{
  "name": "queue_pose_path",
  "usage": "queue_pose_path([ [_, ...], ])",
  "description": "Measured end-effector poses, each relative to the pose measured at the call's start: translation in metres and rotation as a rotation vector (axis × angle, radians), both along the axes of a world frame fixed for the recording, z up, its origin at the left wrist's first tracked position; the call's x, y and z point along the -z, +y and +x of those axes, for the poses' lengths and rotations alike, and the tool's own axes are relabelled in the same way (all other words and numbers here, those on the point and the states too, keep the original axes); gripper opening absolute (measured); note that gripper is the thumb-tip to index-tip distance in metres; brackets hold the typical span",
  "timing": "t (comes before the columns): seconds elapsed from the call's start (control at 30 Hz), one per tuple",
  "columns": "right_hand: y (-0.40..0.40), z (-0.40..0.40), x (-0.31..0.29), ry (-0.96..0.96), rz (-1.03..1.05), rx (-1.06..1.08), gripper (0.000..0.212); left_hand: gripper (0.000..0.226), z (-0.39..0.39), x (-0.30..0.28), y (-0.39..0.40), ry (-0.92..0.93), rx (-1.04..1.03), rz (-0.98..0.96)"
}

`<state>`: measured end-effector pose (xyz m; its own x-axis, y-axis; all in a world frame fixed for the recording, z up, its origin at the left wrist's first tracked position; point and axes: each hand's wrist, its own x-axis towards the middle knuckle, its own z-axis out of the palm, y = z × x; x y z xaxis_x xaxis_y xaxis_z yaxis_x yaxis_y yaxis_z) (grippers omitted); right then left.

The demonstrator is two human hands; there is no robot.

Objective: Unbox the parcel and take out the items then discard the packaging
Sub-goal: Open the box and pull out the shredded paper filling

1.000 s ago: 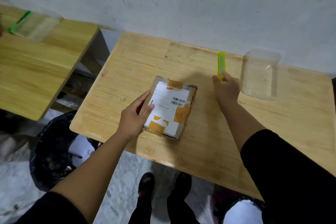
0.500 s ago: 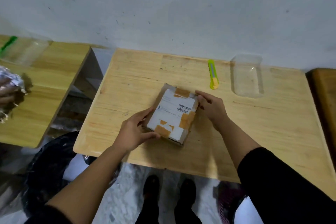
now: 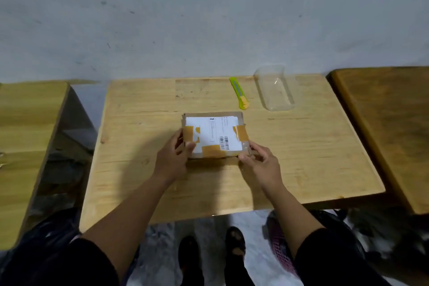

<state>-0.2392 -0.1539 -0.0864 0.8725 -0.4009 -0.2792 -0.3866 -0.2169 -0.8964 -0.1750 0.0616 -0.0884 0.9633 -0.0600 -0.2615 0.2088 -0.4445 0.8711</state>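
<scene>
A small cardboard parcel (image 3: 214, 133) with a white shipping label and brown tape lies flat in the middle of the wooden table (image 3: 313, 158). My left hand (image 3: 173, 158) grips its near left corner, thumb on top. My right hand (image 3: 261, 161) pinches its near right corner. A green and yellow utility knife (image 3: 239, 93) lies beyond the parcel, near the wall. Just right of the knife stands a clear plastic container (image 3: 275, 89), nothing visible inside it.
A second wooden table (image 3: 25, 123) stands to the left and a darker one (image 3: 390, 123) to the right. Below the table edge are a black bag-lined bin (image 3: 46, 246) at left, a pink mesh item (image 3: 282, 246) and dark bags at right.
My right hand left the knife on the table and came to the parcel. Both hands turned the parcel square to the table edge. The view shifted right.
</scene>
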Motion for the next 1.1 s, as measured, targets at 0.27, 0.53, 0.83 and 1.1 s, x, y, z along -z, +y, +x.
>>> queue_pose_path([
  [0.27, 0.012, -0.003, -0.001, -0.050, -0.054, 0.043, 0.052, 0.110, -0.007, 0.013, 0.000, -0.048, 0.113, 0.048],
  [0.53, 0.016, 0.000, 0.000, -0.088, -0.154, 0.081, 0.021, 0.111, -0.005, 0.018, 0.002, -0.055, 0.129, 0.062],
  [0.83, 0.018, 0.005, -0.010, -0.135, -0.264, 0.081, 0.008, 0.104, -0.008, 0.015, 0.000, -0.083, 0.104, 0.014],
  [1.1, 0.018, 0.030, -0.052, -0.331, -0.382, 0.116, 0.005, 0.095, -0.009, 0.011, 0.001, -0.097, 0.067, -0.009],
])
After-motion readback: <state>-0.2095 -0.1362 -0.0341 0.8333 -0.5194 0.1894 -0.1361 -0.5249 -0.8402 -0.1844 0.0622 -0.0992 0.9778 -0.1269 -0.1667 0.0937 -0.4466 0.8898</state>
